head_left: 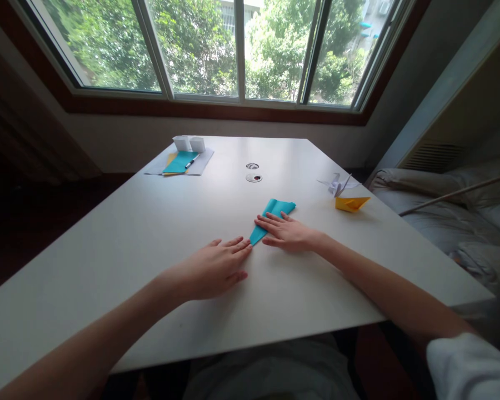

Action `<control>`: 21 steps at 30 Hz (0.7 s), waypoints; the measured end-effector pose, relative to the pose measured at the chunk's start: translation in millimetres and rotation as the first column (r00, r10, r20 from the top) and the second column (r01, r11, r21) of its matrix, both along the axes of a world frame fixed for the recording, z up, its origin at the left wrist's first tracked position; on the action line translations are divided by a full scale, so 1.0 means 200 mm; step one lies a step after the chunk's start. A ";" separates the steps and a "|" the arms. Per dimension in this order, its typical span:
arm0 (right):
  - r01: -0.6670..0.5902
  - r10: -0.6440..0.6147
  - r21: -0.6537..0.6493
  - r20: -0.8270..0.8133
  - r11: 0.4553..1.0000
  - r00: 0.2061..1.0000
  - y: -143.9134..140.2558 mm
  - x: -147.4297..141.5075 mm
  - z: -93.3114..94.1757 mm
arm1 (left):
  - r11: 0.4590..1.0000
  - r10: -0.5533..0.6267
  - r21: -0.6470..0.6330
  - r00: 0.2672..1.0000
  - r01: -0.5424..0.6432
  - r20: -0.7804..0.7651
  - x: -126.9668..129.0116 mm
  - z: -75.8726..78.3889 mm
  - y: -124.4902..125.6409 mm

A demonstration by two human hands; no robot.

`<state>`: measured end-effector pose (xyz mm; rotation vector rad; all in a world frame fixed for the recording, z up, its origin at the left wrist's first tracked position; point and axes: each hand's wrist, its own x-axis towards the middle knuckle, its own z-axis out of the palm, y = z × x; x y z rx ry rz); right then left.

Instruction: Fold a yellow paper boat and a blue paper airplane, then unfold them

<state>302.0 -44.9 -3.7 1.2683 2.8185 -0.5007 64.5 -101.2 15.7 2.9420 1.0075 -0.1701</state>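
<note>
Pressing flat: folded teal paper wedge (271,218) pinned by right hand (286,233), fingers spread; left hand (216,268) flat, empty, fingertips at tip. Crease skewed if paper slid on smooth white worktop (108,250).

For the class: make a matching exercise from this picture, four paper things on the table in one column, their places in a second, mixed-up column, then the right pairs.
Things
1. teal folded paper
2. yellow paper boat
3. white paper crane
4. white boxes

Places
A. far left, by the window
B. just behind the boat
C. under the right hand
D. near the table's right edge

Pairs: 1-C, 2-D, 3-B, 4-A
</note>
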 end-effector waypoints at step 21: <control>0.260 -0.265 0.092 0.056 0.961 0.963 0.20 0.15 -0.04 | 1.000 0.002 -0.004 1.000 -0.002 0.018 0.02 0.01 0.00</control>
